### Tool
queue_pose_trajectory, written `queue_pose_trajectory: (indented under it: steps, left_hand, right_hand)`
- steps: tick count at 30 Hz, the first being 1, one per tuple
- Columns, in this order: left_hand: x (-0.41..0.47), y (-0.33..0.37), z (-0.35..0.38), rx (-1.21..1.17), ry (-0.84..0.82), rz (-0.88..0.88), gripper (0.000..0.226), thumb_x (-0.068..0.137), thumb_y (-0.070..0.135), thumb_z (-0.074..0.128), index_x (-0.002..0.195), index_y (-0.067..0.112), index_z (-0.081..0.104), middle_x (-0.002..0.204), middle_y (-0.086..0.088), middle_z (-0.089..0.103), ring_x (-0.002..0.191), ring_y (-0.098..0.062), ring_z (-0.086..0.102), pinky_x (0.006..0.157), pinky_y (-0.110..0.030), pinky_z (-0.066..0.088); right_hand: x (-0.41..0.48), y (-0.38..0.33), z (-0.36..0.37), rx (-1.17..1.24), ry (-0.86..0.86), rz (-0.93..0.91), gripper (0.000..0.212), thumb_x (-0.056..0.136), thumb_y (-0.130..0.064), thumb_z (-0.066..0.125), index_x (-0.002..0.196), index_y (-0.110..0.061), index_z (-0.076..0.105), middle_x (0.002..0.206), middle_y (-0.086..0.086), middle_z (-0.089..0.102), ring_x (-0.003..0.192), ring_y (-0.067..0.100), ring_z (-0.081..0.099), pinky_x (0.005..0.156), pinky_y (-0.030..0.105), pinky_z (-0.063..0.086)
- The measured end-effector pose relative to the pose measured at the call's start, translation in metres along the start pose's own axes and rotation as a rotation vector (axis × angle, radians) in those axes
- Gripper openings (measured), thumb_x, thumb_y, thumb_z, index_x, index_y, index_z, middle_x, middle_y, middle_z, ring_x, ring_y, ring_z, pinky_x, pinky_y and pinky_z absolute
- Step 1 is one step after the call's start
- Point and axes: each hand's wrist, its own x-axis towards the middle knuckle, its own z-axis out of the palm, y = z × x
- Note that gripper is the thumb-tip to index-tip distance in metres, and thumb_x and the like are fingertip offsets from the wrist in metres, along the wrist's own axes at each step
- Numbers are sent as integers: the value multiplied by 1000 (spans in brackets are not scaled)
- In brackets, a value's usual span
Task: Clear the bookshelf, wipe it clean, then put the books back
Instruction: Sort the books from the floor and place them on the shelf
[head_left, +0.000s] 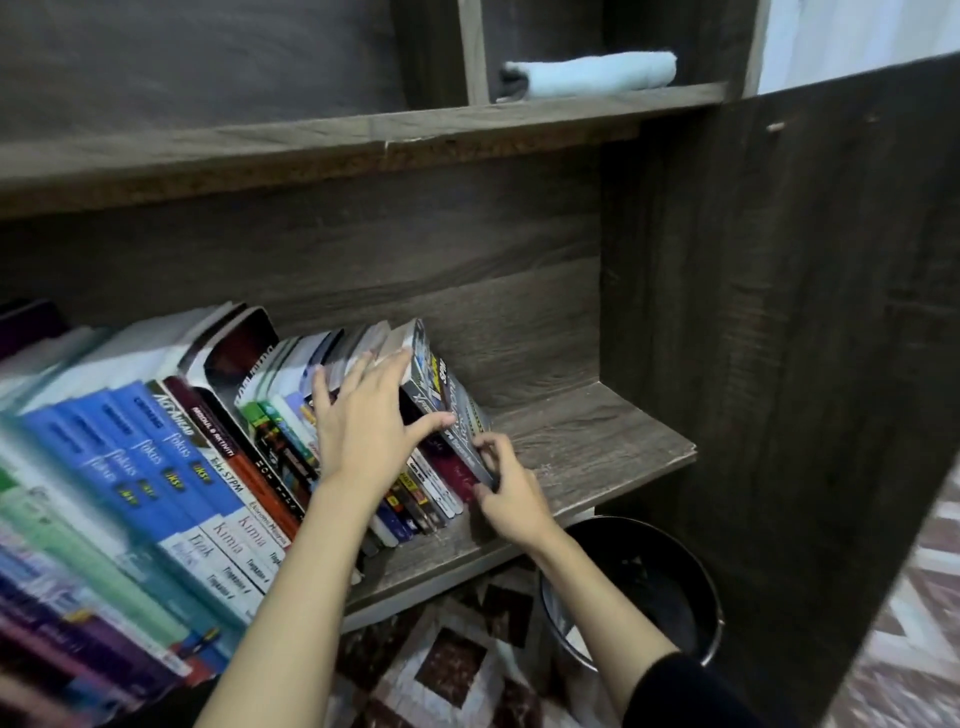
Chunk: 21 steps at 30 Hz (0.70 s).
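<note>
A row of books (171, 467) leans on the dark wooden shelf (597, 441), filling its left and middle. My left hand (363, 415) lies over the tops and spines of the small books at the right end of the row, fingers spread and thumb against the grey outermost book (441, 400). My right hand (504, 483) pinches the lower spine edge of that grey book, fingers curled. A folded light blue cloth (592, 73) lies in the compartment of the upper shelf.
A black waste bin (639, 587) stands on the patterned floor (447, 670) under the shelf's right end. The shelf's dark side panel (779, 364) rises at the right. The shelf board right of the books is bare.
</note>
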Motion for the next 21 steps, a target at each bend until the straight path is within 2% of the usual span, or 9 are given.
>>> queue_pose_trajectory:
  steps: [2, 5, 8, 10, 12, 17, 21]
  left_hand:
    - [4, 0, 0, 27, -23, 13, 89, 71, 75, 51, 145, 30, 33, 151, 8, 34, 143, -13, 22, 114, -46, 6]
    - [6, 0, 4, 85, -18, 10, 84, 72, 74, 53, 143, 32, 37, 151, 10, 33, 140, -15, 25, 108, -43, 10]
    - [7, 3, 9, 63, 69, -24, 75, 73, 70, 57, 135, 30, 47, 145, 9, 43, 134, -17, 34, 103, -43, 13]
    - [8, 5, 11, 49, 97, -48, 72, 72, 68, 60, 131, 29, 51, 140, 8, 47, 130, -18, 38, 103, -43, 17]
    - [10, 7, 13, 47, 105, -66, 70, 71, 67, 62, 129, 28, 53, 136, 7, 49, 127, -19, 39, 102, -43, 19]
    - [13, 11, 21, 103, 146, -95, 64, 73, 64, 64, 124, 26, 57, 127, 3, 52, 119, -22, 43, 101, -47, 23]
    - [13, 15, 24, 109, 153, -126, 61, 74, 62, 64, 123, 27, 57, 127, 2, 52, 119, -23, 43, 102, -48, 20]
  right_hand:
    - [6, 3, -5, -32, -80, 45, 54, 82, 0, 54, 124, -31, 39, 129, 0, 57, 114, 22, 56, 95, 35, 42]
    - [15, 9, -9, -35, -120, 44, 48, 84, 3, 52, 125, -21, 42, 130, 6, 57, 121, 25, 54, 103, 37, 40]
    - [21, 12, -15, -95, -132, 27, 42, 88, 2, 54, 126, -15, 49, 129, 5, 59, 122, 19, 53, 98, 22, 36]
    - [26, 14, -17, -103, -133, 32, 43, 87, 5, 55, 126, -14, 51, 132, 1, 57, 123, 17, 52, 98, 19, 34]
    - [28, 16, -17, -91, -137, 41, 43, 87, 6, 54, 124, -16, 52, 133, 0, 56, 123, 18, 53, 101, 22, 37]
    - [37, 15, -15, -150, -141, 26, 42, 91, 2, 49, 128, -18, 46, 134, 2, 54, 121, 22, 52, 90, 21, 37]
    - [44, 16, -14, -158, -139, 39, 42, 90, 1, 49, 127, -19, 45, 135, 5, 54, 122, 24, 52, 96, 26, 39]
